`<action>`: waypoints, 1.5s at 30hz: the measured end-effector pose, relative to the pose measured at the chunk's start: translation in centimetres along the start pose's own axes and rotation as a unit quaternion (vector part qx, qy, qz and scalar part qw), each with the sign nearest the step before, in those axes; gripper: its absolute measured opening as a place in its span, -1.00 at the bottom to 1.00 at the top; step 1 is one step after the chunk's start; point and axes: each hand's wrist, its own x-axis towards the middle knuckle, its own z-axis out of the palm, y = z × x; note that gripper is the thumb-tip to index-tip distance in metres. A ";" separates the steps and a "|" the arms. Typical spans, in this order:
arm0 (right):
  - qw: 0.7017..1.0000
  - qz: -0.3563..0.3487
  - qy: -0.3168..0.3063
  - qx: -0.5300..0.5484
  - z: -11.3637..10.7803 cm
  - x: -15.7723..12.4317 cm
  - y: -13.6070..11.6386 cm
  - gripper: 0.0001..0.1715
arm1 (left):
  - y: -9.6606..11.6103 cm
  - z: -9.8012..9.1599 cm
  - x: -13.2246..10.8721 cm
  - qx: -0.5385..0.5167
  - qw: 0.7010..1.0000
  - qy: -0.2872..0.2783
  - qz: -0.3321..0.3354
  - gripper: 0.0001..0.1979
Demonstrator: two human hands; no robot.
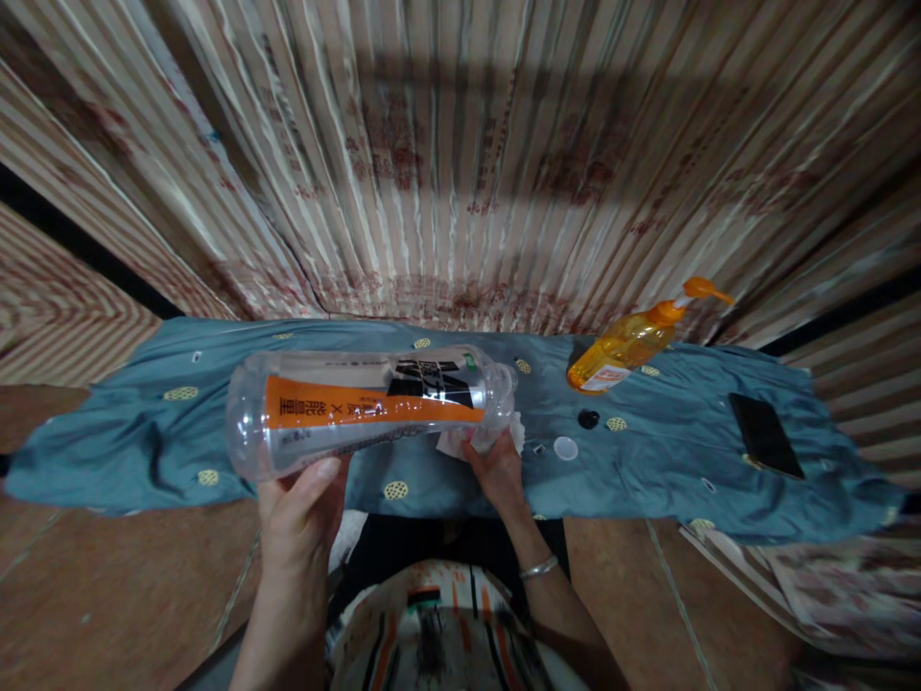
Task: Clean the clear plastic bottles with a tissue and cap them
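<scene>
A large clear plastic bottle (374,403) with an orange and black label lies sideways in the air in front of me, its uncapped neck to the right. My left hand (298,504) grips it from below near its base, thumb on the near side. Close to the neck, my right hand (496,470) has its fingers closed on a white tissue (453,444), which sits just under the bottle's mouth. Part of the tissue is hidden by the hand and the bottle. Whether the tissue touches the neck I cannot tell.
An orange pump bottle (623,350) stands at the back right of the blue cloth (129,422). Near it lie a black cap (588,418) and a white translucent disc (565,448). A dark phone (767,435) rests at the right. Behind hangs a striped curtain (460,173).
</scene>
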 end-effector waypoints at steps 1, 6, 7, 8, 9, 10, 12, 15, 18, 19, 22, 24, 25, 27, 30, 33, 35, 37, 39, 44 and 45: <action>1.000 0.007 0.000 0.005 0.0 0.0 -0.1 -0.20 | 0.0 0.0 0.0 0.001 1.000 -0.003 -0.002 -0.40; 0.999 0.028 0.000 0.021 0.0 0.0 -0.4 -0.15 | 0.0 0.0 0.0 0.004 1.000 0.005 -0.006 -0.50; 0.999 0.029 -0.003 0.021 0.0 0.1 -0.4 -0.14 | 0.0 0.0 -0.1 0.003 1.000 0.006 -0.009 -0.51; 0.999 0.030 -0.005 0.021 0.0 0.1 -0.4 -0.14 | 0.0 0.0 -0.1 0.003 1.000 0.007 -0.012 -0.52; 0.999 0.029 -0.007 0.021 -0.1 0.1 -0.4 -0.14 | -0.1 -0.1 -0.1 0.001 1.000 0.006 -0.015 -0.51; 0.999 0.028 -0.008 0.020 -0.1 0.1 -0.4 -0.15 | -0.1 -0.1 -0.1 0.000 1.000 0.007 -0.013 -0.49; 0.999 0.027 -0.005 0.021 -0.1 0.1 -0.4 -0.15 | -0.1 -0.1 -0.2 -0.001 1.000 0.006 -0.009 -0.41; 0.999 0.030 0.000 0.021 0.0 0.0 -0.4 -0.15 | 0.0 0.1 -0.1 -0.007 1.000 0.007 -0.008 -0.26; 0.999 0.037 0.001 0.020 0.1 0.0 -0.3 -0.15 | 0.2 0.5 0.0 -0.009 1.000 0.022 -0.019 -0.21; 0.999 0.038 0.002 0.020 0.1 0.0 -0.3 -0.15 | 0.2 0.6 0.0 -0.008 0.999 0.028 -0.022 -0.20; 0.999 0.039 0.004 0.019 0.2 0.0 -0.4 -0.17 | 0.2 0.7 0.1 -0.003 0.999 0.041 -0.026 -0.20; 0.999 0.037 0.007 0.019 0.2 0.0 -0.5 -0.18 | 0.1 0.6 0.1 0.000 0.999 0.045 -0.028 -0.24; 0.999 0.037 0.009 0.018 0.2 0.0 -0.5 -0.18 | 0.1 0.7 0.1 -0.001 0.999 0.045 -0.027 -0.26; 0.999 0.038 0.010 0.017 0.2 0.0 -0.6 -0.19 | 0.2 0.8 0.1 -0.004 0.999 0.040 -0.026 -0.27; 0.999 0.041 0.005 0.017 0.1 0.0 -0.6 -0.21 | 0.4 1.1 0.1 -0.010 0.999 0.027 -0.019 -0.21; 0.999 0.037 0.002 0.018 0.1 0.0 -0.6 -0.20 | 0.6 1.4 0.2 -0.012 1.000 0.021 -0.009 -0.14; 0.999 0.034 0.003 0.020 0.1 0.0 -0.6 -0.20 | 0.7 1.4 0.3 -0.011 1.000 0.017 -0.005 -0.14; 0.999 0.032 0.004 0.021 0.0 0.0 -0.6 -0.21 | 0.7 1.4 0.3 -0.009 1.000 0.016 -0.007 -0.17; 0.999 0.030 0.005 0.021 0.0 0.0 -0.6 -0.21 | 0.7 1.4 0.2 -0.006 1.000 0.020 -0.013 -0.22; 0.999 0.028 0.003 0.027 0.0 -0.1 -0.5 -0.20 | 0.7 1.4 0.1 -0.005 1.000 0.020 -0.015 -0.23; 0.999 0.028 0.002 0.026 0.0 -0.1 -0.5 -0.20 | 0.7 1.4 0.1 -0.008 1.000 0.017 -0.013 -0.20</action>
